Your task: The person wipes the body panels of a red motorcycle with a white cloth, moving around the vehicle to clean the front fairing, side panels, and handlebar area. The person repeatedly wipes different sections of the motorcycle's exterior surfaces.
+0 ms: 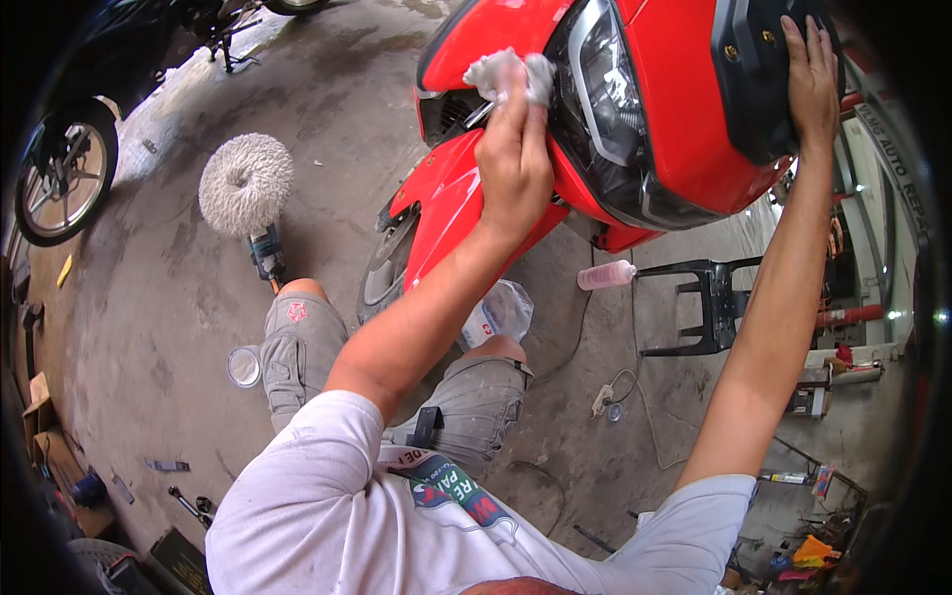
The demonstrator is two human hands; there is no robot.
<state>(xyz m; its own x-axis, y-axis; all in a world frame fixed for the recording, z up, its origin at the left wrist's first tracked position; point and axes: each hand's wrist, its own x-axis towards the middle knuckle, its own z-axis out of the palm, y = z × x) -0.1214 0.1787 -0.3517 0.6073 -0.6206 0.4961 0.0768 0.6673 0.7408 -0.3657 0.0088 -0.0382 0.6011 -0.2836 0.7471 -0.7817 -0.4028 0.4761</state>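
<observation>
A red motorcycle (684, 109) with glossy front panels stands in front of me. My left hand (518, 154) grips a crumpled whitish cloth (540, 74) and presses it on the red bodywork beside the clear headlight (603, 84). My right hand (815, 79) lies with its fingers stretched out on the black panel (759, 89) at the motorcycle's upper right. Below my left hand are the red front fender (446, 198) and part of the front wheel (382, 273).
A polisher (266, 253) with a fluffy white pad (246, 185) rests near my left knee. A round tub (244, 367) and a clear plastic container (506, 309) sit by my legs. At right are a pink bottle (607, 275), a black stool (712, 307) and cables. Another motorcycle (69, 169) stands far left.
</observation>
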